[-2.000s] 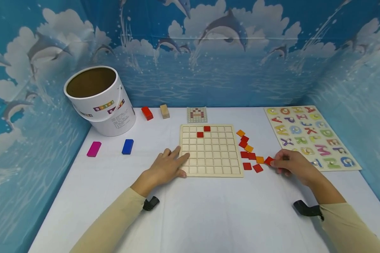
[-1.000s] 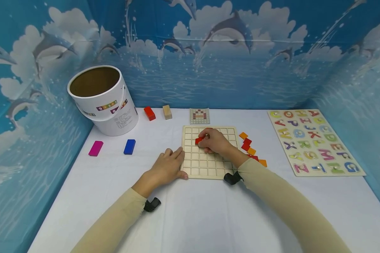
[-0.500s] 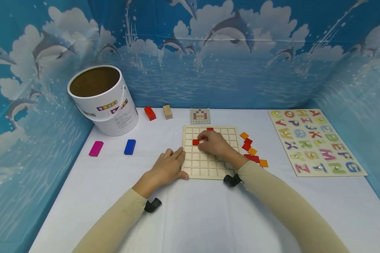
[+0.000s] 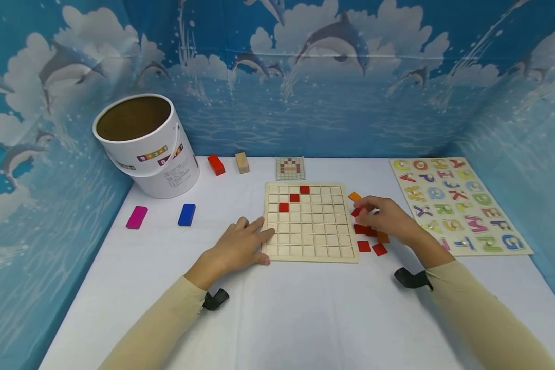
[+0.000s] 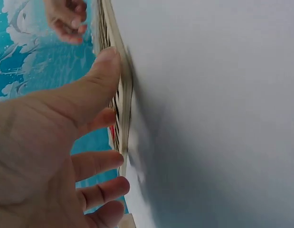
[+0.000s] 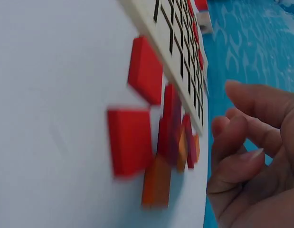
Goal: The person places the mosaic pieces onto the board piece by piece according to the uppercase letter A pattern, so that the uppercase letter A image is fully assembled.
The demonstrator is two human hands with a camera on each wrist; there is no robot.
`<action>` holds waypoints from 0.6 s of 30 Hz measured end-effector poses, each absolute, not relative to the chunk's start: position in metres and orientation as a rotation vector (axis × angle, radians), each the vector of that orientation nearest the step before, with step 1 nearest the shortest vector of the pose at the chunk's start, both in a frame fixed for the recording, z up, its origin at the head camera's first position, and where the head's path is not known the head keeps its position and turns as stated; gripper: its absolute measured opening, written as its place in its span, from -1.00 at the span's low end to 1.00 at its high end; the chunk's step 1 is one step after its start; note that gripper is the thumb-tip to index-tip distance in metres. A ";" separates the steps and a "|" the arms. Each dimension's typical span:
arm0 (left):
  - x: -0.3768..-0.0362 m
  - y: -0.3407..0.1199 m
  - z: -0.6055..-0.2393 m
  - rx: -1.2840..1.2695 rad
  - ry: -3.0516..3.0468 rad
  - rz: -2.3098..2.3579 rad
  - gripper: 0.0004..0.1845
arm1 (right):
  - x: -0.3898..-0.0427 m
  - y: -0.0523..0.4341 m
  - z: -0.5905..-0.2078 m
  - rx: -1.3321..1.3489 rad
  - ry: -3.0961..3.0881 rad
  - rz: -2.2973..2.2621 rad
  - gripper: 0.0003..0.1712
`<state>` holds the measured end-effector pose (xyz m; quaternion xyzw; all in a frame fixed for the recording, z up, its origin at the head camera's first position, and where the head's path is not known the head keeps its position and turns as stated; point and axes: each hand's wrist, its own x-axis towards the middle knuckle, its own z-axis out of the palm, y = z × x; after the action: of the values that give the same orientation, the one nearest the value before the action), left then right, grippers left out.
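Head view, near to far. I log my left hand [image 4: 237,245] flat on the white table [image 4: 277,313], fingers straight, pressing the wooden grid board [image 4: 311,241] at its near-left edge. My right hand [image 4: 385,217] hovers over the loose red and orange tiles [image 4: 371,248] just right of the board, fingers loosely curled; I cannot tell whether it pinches one. Three red tiles [image 4: 294,198] sit diagonally in the board's far rows. Beyond: pattern card [image 4: 290,168], alphabet puzzle [image 4: 458,203], white bucket [image 4: 145,144].
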<state>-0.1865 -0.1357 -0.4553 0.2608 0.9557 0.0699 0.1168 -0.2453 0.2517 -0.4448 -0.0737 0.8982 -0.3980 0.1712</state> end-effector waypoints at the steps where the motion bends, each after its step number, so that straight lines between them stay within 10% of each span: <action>1: -0.186 -0.138 -0.454 0.766 2.795 0.214 -0.19 | -0.241 0.259 -0.445 -0.191 2.539 -1.113 -0.52; 18: -0.192 -0.143 -0.450 0.836 2.742 0.227 -0.20 | -0.184 0.301 -0.456 -0.351 2.618 -0.870 -0.65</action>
<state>-0.1923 -0.1426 -0.4499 0.2883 0.9451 0.0782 0.1326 -0.1842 0.3012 -0.4558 -0.1241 0.9262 -0.3078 0.1791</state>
